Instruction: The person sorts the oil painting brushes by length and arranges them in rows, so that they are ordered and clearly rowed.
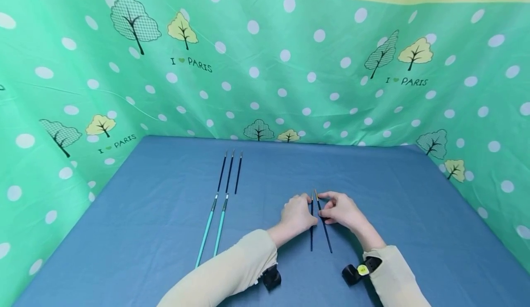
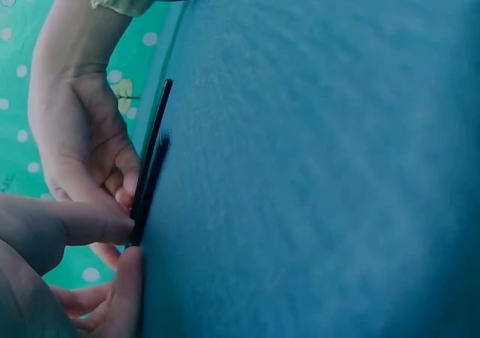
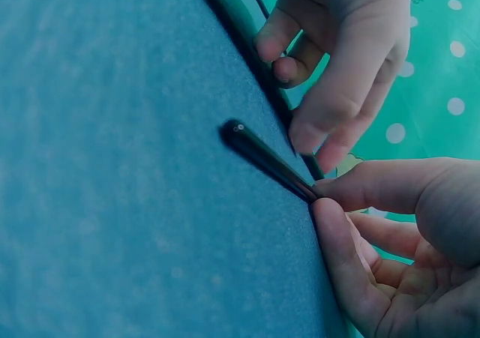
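Note:
Two slim, dark-handled paintbrushes lie side by side on the table between my hands, golden tips pointing away from me. My left hand (image 1: 295, 216) pinches the left paintbrush (image 1: 312, 240) between thumb and fingers. With thumb and index finger, my right hand (image 1: 344, 211) holds the right paintbrush (image 1: 328, 240), which slants with its handle end toward the right. In the right wrist view, the handle (image 3: 270, 160) of that brush sticks out from the fingertips. The left wrist view shows a dark handle (image 2: 154, 147) just over the cloth.
Left of my hands lie three dark paintbrushes (image 1: 229, 171) in a row, farther back. Nearer are two turquoise-handled paintbrushes (image 1: 221, 224), partly behind my left sleeve (image 1: 232, 270). A blue cloth (image 1: 393, 196) covers the table; a green dotted curtain (image 1: 290, 90) rises behind it.

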The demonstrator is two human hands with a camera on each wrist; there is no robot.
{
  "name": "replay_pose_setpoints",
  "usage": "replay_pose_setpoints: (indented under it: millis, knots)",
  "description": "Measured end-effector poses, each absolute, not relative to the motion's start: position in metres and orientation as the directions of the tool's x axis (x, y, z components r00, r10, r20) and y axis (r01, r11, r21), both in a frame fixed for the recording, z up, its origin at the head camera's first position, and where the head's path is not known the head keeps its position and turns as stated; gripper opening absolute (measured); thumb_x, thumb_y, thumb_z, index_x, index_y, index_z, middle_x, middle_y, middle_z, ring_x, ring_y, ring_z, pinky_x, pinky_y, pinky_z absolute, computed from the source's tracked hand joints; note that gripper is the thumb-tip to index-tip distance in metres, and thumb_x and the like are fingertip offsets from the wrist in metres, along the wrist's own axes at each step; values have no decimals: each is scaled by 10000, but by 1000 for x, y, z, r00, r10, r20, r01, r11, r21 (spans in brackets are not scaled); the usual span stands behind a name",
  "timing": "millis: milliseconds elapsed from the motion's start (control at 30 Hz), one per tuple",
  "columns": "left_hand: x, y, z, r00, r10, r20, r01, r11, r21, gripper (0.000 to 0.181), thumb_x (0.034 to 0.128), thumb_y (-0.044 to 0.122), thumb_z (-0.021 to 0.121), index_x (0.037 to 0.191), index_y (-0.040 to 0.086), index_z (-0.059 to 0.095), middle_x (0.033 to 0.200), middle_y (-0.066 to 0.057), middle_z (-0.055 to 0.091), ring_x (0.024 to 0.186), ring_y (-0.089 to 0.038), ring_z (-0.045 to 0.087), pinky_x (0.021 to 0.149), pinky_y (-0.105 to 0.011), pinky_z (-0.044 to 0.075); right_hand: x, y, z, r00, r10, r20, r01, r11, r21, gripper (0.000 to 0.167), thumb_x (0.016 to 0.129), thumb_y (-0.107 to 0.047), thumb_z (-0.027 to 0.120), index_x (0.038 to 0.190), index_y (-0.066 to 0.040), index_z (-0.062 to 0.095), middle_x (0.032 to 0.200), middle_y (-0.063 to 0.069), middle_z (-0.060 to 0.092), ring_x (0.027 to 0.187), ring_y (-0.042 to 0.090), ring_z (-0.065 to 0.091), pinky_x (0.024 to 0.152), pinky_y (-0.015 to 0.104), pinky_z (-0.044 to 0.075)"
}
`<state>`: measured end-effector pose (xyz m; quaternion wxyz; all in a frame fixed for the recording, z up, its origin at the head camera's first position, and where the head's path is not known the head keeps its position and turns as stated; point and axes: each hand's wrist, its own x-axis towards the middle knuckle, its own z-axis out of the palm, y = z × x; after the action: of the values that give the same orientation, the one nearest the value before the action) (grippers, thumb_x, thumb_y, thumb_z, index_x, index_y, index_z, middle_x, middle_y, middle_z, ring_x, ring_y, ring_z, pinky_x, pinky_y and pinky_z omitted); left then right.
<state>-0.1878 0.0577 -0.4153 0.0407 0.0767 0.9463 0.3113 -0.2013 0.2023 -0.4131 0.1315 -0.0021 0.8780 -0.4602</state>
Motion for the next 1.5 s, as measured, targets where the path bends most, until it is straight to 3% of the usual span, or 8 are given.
replay_pose_setpoints:
  millis: [400, 500, 633, 733, 867, 1000, 1200, 1500]
  knots:
    - [-196, 45, -406, -960, 281, -4, 250, 860, 446, 303, 743, 186, 717, 1035, 128, 659, 963, -42, 610, 876, -224, 586, 685, -360, 494, -202, 202, -413, -967, -115, -228, 119, 589, -799, 518, 783, -36, 668, 1273, -34, 500, 749, 94, 586, 581, 159, 587, 557, 304, 536]
    - [-199, 41, -406, -956, 290, -40, 235, 842, 486, 332, 751, 194, 718, 1071, 139, 647, 973, -30, 633, 812, -203, 593, 660, -337, 492, -202, 202, -414, -966, -117, -232, 121, 587, -801, 518, 784, -44, 671, 1274, -37, 500, 750, 93, 586, 587, 162, 590, 560, 305, 536]
    - [-206, 35, -407, -953, 285, -105, 177, 801, 572, 395, 768, 170, 704, 1152, 151, 612, 771, -30, 648, 616, -172, 548, 614, -300, 436, -202, 202, -415, -966, -110, -236, 128, 588, -799, 521, 783, -45, 675, 1274, -44, 502, 746, 91, 586, 585, 167, 591, 558, 306, 535]
    - [-209, 31, -407, -951, 278, -134, 145, 787, 599, 409, 776, 160, 698, 1173, 155, 600, 705, -11, 606, 577, -155, 497, 606, -300, 396, -202, 202, -415, -966, -100, -237, 135, 588, -797, 521, 781, -42, 677, 1273, -53, 506, 745, 90, 585, 584, 172, 592, 554, 303, 535]
    - [-213, 26, -407, -949, 263, -174, 98, 770, 631, 383, 781, 156, 694, 1154, 137, 605, 789, 9, 600, 597, -146, 507, 550, -291, 405, -203, 201, -415, -967, -90, -240, 144, 585, -798, 520, 776, -43, 679, 1269, -66, 513, 742, 89, 584, 588, 177, 595, 550, 300, 535]
    - [-216, 19, -406, -946, 252, -202, 44, 720, 693, 373, 792, 122, 670, 1158, 107, 595, 710, -5, 584, 545, -151, 529, 467, -278, 402, -203, 200, -415, -966, -84, -244, 151, 582, -799, 520, 771, -41, 683, 1264, -69, 520, 736, 88, 582, 588, 180, 596, 549, 299, 535]
    - [-224, 4, -401, -953, 233, -194, -2, 635, 772, 373, 808, 84, 619, 1179, 111, 579, 659, -7, 567, 445, -126, 458, 413, -257, 357, -203, 201, -415, -967, -85, -242, 147, 589, -794, 516, 776, -35, 677, 1266, -64, 515, 747, 92, 576, 590, 178, 591, 554, 303, 535]
    - [-242, -22, -398, -969, 158, -192, -87, 507, 858, 388, 833, 37, 580, 1218, 87, 556, 793, -47, 569, 460, -136, 493, 482, -286, 461, -202, 201, -413, -963, -112, -246, 137, 583, -801, 522, 780, -46, 679, 1273, -53, 507, 764, 93, 572, 609, 175, 589, 567, 305, 537]
